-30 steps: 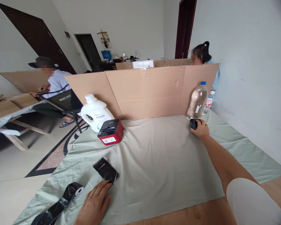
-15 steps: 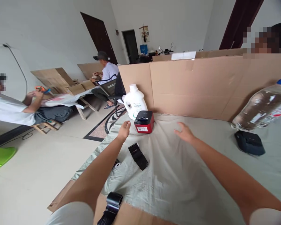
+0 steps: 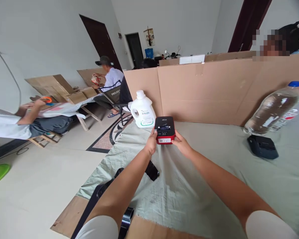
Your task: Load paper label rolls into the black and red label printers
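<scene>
I list the scene from the head camera, biggest item first. Cloth (image 3: 214, 186): pale green, spread wide over the floor, carrying everything near me. Cardboard wall (image 3: 214, 89): a long brown sheet standing upright along the far edge of the cloth. Water bottle (image 3: 271, 111): clear plastic with a blue cap, leaning against the cardboard at my right, a second smaller bottle just behind it. Jug (image 3: 142, 111): white, with a label and handle, standing upright at the left end of the cardboard, just beside the printer. Black box (image 3: 262, 147): a small dark device lying on the cloth in front of the water bottle, well apart from my hands. Printer (image 3: 164, 129): a small red box with a black top and a white sticker on the side facing me, near the far edge of the cloth; I cannot tell whether it rests on the cloth or is lifted. Black roll (image 3: 151, 171): dark film lying on the cloth, partly hidden under my left forearm. Left hand (image 3: 151, 144): fingers closed against the printer's left side. Right hand (image 3: 180, 143): fingers closed against its right side, so both hands clamp the printer between them. Other people sit at work across the room to my left.
</scene>
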The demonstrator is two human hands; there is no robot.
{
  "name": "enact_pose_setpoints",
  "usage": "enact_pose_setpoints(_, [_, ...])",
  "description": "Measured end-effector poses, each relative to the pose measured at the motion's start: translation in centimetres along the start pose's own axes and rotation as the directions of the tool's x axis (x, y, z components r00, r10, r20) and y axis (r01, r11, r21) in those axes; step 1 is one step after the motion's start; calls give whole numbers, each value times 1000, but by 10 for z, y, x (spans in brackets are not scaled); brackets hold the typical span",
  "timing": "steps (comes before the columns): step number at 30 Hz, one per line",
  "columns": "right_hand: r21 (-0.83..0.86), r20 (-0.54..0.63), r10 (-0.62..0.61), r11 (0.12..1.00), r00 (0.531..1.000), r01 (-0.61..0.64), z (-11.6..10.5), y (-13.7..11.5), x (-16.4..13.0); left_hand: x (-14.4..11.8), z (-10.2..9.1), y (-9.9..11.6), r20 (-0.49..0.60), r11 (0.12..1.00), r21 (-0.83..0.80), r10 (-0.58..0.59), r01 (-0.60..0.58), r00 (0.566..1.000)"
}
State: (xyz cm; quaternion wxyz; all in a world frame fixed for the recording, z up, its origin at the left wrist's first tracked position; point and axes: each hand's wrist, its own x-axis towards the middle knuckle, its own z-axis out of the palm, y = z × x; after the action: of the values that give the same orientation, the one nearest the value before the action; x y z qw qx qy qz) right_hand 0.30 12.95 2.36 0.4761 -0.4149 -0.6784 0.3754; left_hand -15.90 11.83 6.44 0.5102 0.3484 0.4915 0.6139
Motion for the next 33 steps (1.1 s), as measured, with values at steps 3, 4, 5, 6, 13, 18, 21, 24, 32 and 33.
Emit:
enact_pose_setpoints(3, [81,-17,80,994,997,-79,-62,-12,-58,-49,38,-19,129,998,-11,70,-69,989])
enact_pose_setpoints(4, [77,-34,81,994,996,-79,-81,-17,-80,-66,50,-27,162,998,2,66,-67,985])
enact_pose_setpoints(5, [67,-51,84,994,995,-81,-98,-22,-103,-84,61,-36,192,998,18,48,-52,980])
enact_pose_setpoints(6, [59,-65,95,994,993,-91,-112,-27,-126,-101,71,-46,218,999,38,19,-28,976])
enact_pose_setpoints(13, [69,-143,216,976,966,-208,-157,-27,-237,-180,102,-101,343,978,188,-151,90,927])
enact_pose_setpoints(18, [-28,-218,260,962,941,-272,-164,-28,-241,-190,96,-112,357,976,212,-130,55,925])
enact_pose_setpoints(21, [-101,-346,192,965,918,-240,-163,-35,-222,-177,93,-108,306,976,217,-79,12,949])
enact_pose_setpoints(24, [-208,-381,49,968,923,-137,-158,-40,-200,-156,94,-98,341,979,195,-19,-51,940])
enact_pose_setpoints(32, [-369,-400,-181,929,898,23,-138,-27,-194,-137,103,-88,511,996,86,-15,-34,859])
enact_pose_setpoints(33, [-377,-408,-192,926,893,27,-136,-25,-196,-138,104,-88,508,996,87,-15,-34,861])
